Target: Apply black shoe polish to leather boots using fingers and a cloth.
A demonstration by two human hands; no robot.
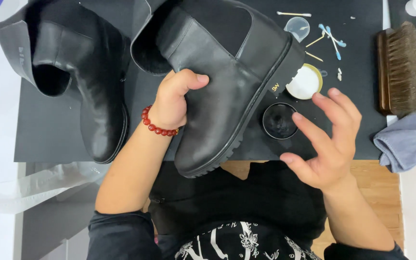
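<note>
My left hand (174, 98), with a red bead bracelet (156, 124) at the wrist, grips a black leather ankle boot (217, 86) by its side and holds it tilted above the black mat (49, 125), sole turned to the right. My right hand (328, 137) hovers open with fingers spread just right of the boot's sole, holding nothing. Under its fingertips sits an open round tin of black polish (279, 121), and the tin's lid (304, 82) lies beside it, pale inside up. The second black boot (83, 72) lies on the mat at the left.
A wooden shoe brush (399, 67) lies at the right of the mat, with a grey-blue cloth (410, 137) below it. Cotton swabs (331, 36) and a small clear cap (297, 26) are scattered at the top. A wooden surface (376, 183) shows below the mat.
</note>
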